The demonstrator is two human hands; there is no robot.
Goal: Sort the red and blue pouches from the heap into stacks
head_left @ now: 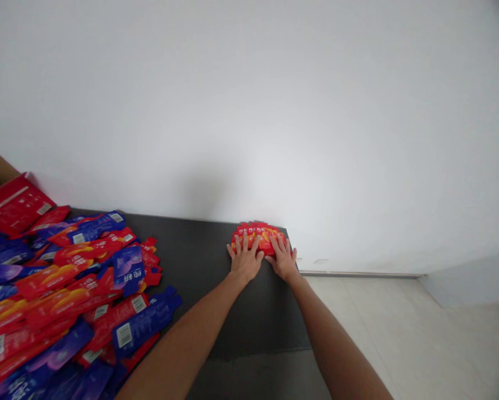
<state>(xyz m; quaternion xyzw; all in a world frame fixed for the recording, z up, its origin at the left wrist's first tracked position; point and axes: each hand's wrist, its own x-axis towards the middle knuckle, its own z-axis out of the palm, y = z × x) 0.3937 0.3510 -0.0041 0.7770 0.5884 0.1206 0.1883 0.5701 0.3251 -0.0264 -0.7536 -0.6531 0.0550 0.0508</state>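
A row of overlapping red and orange pouches [255, 226] lies at the far right corner of the dark table [182, 239], close against the wall. My left hand [246, 261] rests on the left part of the row, fingers spread and stretched out. On the right part lies my right hand [283, 261], its fingers also apart and flat on the pouches. The two thumbs point toward each other near the row's front edge. Neither hand is wrapped around a pouch. Parts of the pouches are hidden under the fingers.
A big heap of mixed red and blue pouches [128, 269] covers the table's left side. Behind it at the far left stands a red box [18, 205]. A white wall [249, 111] borders the table's back. The tiled floor [366, 322] shows beyond its right edge.
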